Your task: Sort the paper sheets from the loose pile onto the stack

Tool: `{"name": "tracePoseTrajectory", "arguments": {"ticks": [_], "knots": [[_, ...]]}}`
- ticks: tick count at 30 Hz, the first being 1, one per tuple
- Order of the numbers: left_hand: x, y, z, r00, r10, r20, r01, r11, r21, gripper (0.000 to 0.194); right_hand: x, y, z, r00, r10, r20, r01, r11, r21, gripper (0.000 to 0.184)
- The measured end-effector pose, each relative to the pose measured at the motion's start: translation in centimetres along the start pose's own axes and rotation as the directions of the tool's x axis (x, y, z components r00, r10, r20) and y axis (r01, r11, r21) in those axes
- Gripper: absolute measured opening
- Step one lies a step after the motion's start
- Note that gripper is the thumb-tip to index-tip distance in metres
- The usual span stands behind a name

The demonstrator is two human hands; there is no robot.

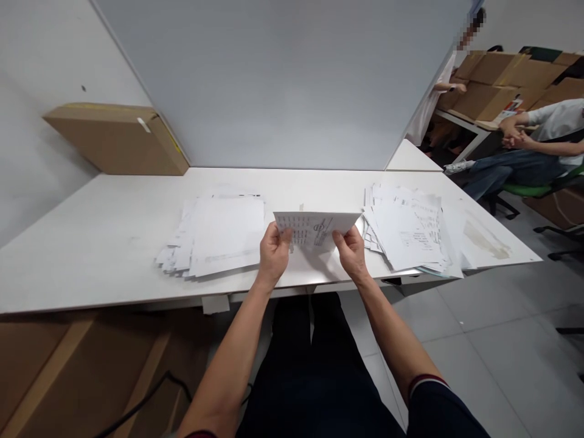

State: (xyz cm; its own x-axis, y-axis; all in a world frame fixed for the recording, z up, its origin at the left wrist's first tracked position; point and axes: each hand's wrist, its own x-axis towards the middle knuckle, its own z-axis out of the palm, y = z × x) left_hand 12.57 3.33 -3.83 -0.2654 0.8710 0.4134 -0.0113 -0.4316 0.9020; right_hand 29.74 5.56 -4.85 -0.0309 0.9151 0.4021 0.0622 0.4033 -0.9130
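Note:
A printed sheet of paper [310,231] is held up between my two hands above the table, its near face showing lines of text and a round mark. At its left side my left hand [274,252] pinches it, thumb on the near face. The opposite side is gripped by my right hand [350,250] in the same way. To the left lies a pile of papers [230,237], mostly blank side up and uneven at the edges. On the right is a looser paper pile [406,228] with print and handwriting on its top sheets.
A white table [114,243] runs across, with a grey-white panel [274,85] standing behind it. A cardboard box [118,137] leans at the back left. Cardboard [104,365] lies under the table. At right, one person sits [538,140] and another stands near stacked boxes [497,79].

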Motion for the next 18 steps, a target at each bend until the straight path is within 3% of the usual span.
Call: {"name": "tracePoseTrajectory", "arguments": {"ticks": [6,10,12,14,18], "knots": [[-0.2,-0.5,0.1,0.998,-0.029,-0.058,0.031,0.999,0.033,0.025,-0.3,1.5,-0.3,0.999,0.006,0.053,-0.006,1.0,0.001,0.025],[-0.3,-1.2,0.1,0.994,-0.076,-0.078,0.074,0.997,-0.025,0.026,0.7,-0.7,-1.8,0.993,-0.015,0.115,0.045,0.965,-0.259,0.021],[-0.4,-2.1,-0.3,0.989,-0.107,-0.102,0.1,0.993,-0.064,0.03,1.6,-3.4,-2.9,0.98,-0.068,0.185,0.152,0.859,-0.488,0.016],[-0.6,-3.0,-0.8,0.983,-0.131,-0.127,0.125,0.991,-0.05,0.044,2.5,-6.4,-3.7,0.945,-0.087,0.316,0.286,0.689,-0.665,0.014],[-1.3,-4.3,-1.8,0.986,-0.146,-0.087,0.154,0.983,0.101,0.061,3.1,-9.6,-3.5,0.869,-0.037,0.493,0.475,0.336,-0.813,0.019]]}}
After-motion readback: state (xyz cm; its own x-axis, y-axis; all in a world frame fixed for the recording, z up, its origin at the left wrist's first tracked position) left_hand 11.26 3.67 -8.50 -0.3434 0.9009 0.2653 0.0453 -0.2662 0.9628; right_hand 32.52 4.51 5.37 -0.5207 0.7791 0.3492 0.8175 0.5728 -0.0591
